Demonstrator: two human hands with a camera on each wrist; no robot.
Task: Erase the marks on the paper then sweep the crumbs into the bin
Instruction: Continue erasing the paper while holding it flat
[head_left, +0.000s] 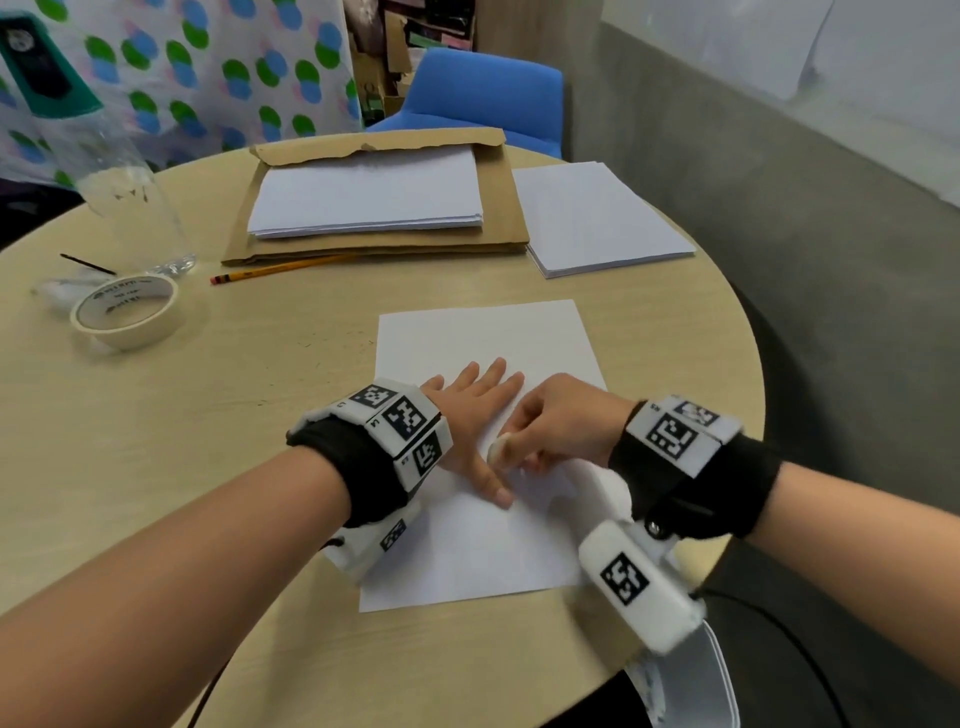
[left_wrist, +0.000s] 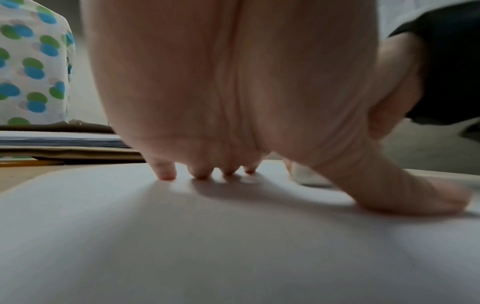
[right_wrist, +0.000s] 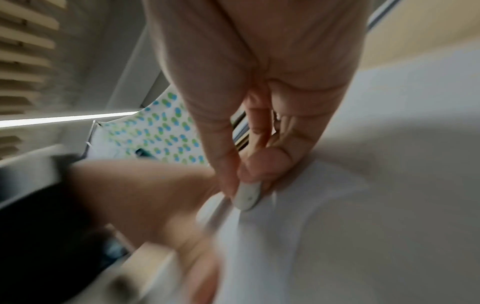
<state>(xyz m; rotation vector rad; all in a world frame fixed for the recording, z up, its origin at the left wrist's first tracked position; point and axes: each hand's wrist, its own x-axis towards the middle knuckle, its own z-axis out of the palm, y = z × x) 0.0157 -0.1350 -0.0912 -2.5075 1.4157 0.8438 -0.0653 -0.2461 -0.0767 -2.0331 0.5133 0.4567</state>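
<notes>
A white sheet of paper (head_left: 483, 338) lies on the round wooden table (head_left: 208, 415) in front of me. My left hand (head_left: 475, 410) lies flat on it with fingers spread, pressing it down (left_wrist: 233, 102). My right hand (head_left: 550, 426) pinches a small white eraser (head_left: 497, 450) between thumb and fingers, its end on the paper just beside my left thumb. The right wrist view shows the eraser (right_wrist: 246, 197) gripped at the fingertips, blurred by motion. No marks or crumbs are plain to see on the paper. No bin is in view.
A stack of white paper (head_left: 369, 197) lies on a brown envelope (head_left: 498, 228) at the back, a second stack (head_left: 597, 218) to its right. A pencil (head_left: 275, 269), a tape roll (head_left: 124, 312) and a clear plastic bag (head_left: 130, 208) sit at the left. A blue chair (head_left: 483, 98) stands behind.
</notes>
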